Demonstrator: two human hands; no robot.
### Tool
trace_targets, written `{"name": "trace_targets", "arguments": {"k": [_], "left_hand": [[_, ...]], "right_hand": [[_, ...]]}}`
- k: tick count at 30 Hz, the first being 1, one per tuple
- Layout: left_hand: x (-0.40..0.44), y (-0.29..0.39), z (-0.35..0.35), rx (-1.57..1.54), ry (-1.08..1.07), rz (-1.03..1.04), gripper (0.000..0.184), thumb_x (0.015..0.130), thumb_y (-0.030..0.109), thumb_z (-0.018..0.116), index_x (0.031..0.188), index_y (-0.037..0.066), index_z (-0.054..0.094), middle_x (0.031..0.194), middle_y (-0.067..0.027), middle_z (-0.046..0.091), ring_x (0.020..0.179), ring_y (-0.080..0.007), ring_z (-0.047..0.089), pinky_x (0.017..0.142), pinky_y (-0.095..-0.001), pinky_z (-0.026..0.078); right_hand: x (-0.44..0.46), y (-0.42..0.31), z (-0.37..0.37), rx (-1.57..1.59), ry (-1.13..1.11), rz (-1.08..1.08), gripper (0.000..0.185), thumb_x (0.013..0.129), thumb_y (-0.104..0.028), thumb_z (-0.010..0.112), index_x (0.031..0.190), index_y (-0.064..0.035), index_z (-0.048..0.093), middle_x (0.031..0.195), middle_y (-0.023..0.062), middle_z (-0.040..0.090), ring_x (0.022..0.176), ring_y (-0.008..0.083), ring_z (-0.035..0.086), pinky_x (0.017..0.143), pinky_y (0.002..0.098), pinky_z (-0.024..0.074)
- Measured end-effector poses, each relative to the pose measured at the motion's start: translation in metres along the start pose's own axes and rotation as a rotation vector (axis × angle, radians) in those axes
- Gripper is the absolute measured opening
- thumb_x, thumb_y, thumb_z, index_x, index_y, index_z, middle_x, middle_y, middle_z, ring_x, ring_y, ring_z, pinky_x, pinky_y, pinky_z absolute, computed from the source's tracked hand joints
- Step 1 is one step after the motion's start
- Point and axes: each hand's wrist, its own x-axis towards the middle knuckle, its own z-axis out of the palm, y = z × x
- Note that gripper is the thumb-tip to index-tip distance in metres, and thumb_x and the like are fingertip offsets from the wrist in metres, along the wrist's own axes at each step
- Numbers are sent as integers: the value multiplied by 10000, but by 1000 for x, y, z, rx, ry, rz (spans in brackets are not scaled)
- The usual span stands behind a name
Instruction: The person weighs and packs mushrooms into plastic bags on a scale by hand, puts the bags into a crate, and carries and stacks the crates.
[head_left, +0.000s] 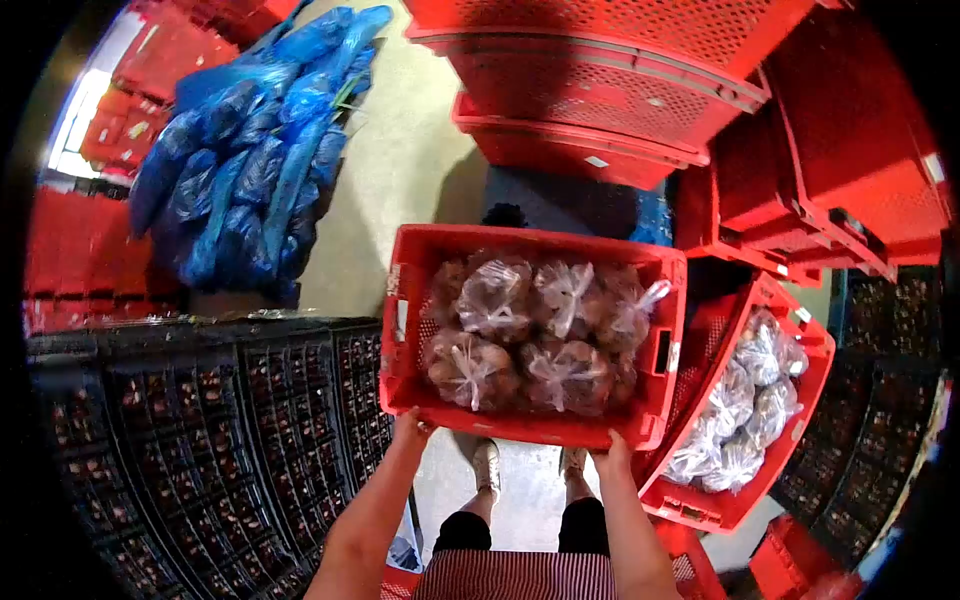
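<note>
In front of me is a red plastic crate [540, 431] holding several tied clear plastic bags [567, 376] of round brownish produce, whose exact kind I cannot make out. My left hand [411, 425] grips the near left edge of this crate. On the near right edge, my right hand [612, 447] has hold of the rim. Both sets of fingers are partly hidden by the crate wall. Just right of it, a second red crate [690, 512] sits tilted, filled with clear bags [735, 405] of paler round contents.
Tall stacks of red crates [600, 95] stand ahead and to the right [860, 130]. Black crates [230, 430] filled with small dark items line the left. Beyond them lies a pile of blue plastic bags [250, 170]. Pale floor [405, 130] shows between the stacks.
</note>
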Motion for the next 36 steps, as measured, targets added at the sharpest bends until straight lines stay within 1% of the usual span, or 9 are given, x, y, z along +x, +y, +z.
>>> {"name": "trace_targets", "arguments": {"k": [3, 5, 7, 9, 13, 23, 29, 31, 36], "left_hand": [[26, 4, 7, 56, -34, 17, 260, 918, 136, 492, 1163, 52, 517, 1086, -133, 603, 953, -298, 616, 813, -438, 574], [25, 17, 25, -67, -59, -61, 400, 926, 58, 464, 1310, 166, 434, 1230, -109, 534, 1044, -306, 583, 818, -558, 549], [42, 23, 36, 30, -28, -36, 415, 922, 43, 463, 1315, 173, 430, 1232, -107, 536, 1017, -306, 600, 779, -548, 565], [58, 31, 45, -8, -106, -1, 402, 936, 62, 477, 1319, 173, 429, 1256, -107, 530, 1003, -308, 614, 735, -531, 581], [25, 60, 101, 169, -93, 23, 340, 964, 124, 490, 1300, 87, 453, 1230, -120, 555, 1023, -318, 598, 813, -516, 569], [5, 84, 182, 201, -361, 124, 409, 979, 103, 471, 1371, 115, 353, 1295, -140, 506, 1124, -340, 562, 865, -549, 560], [37, 72, 188, 190, -390, 121, 421, 958, 33, 460, 1360, 94, 353, 1230, -194, 516, 972, -396, 621, 771, -547, 589], [30, 75, 190, 218, -378, 115, 393, 972, 61, 448, 1355, 101, 365, 1234, -177, 526, 999, -380, 617, 799, -550, 581], [37, 78, 188, 221, -335, 46, 352, 978, 101, 468, 1323, 107, 403, 1208, -165, 549, 1009, -353, 621, 830, -551, 572]], "right_hand": [[0, -9, 20, -26, 107, -127, 320, 886, -192, 583, 1198, -136, 532, 1177, 93, 586, 1039, 318, 568, 749, 487, 511], [15, -19, 29, -35, 102, -52, 285, 892, -187, 582, 1169, -134, 538, 1170, 89, 590, 1064, 307, 554, 741, 489, 503], [27, -26, 39, -44, 136, -40, 270, 895, -187, 581, 1156, -129, 540, 1168, 94, 594, 1063, 307, 566, 763, 502, 513], [37, -27, 43, 8, -58, -104, 334, 891, -173, 572, 1219, -140, 519, 1212, 81, 579, 1125, 301, 558, 827, 579, 506], [39, -44, 75, 45, -39, -103, 372, 882, -159, 558, 1251, -161, 507, 1210, 91, 586, 1107, 310, 570, 826, 581, 508], [53, -101, 129, 88, -184, -157, 354, 873, -160, 559, 1210, -68, 498, 1283, 170, 517, 1163, 367, 516, 939, 606, 464], [61, -118, 138, 76, -12, -166, 357, 895, -141, 494, 1242, -57, 473, 1205, 187, 567, 1072, 393, 586, 843, 627, 509], [43, -116, 148, 21, -15, -187, 326, 856, -133, 545, 1170, -52, 512, 1199, 176, 567, 1094, 377, 561, 910, 619, 478], [45, -114, 163, 89, 53, -195, 341, 837, -90, 517, 1175, -48, 506, 1156, 192, 575, 1026, 413, 593, 851, 635, 509]]}}
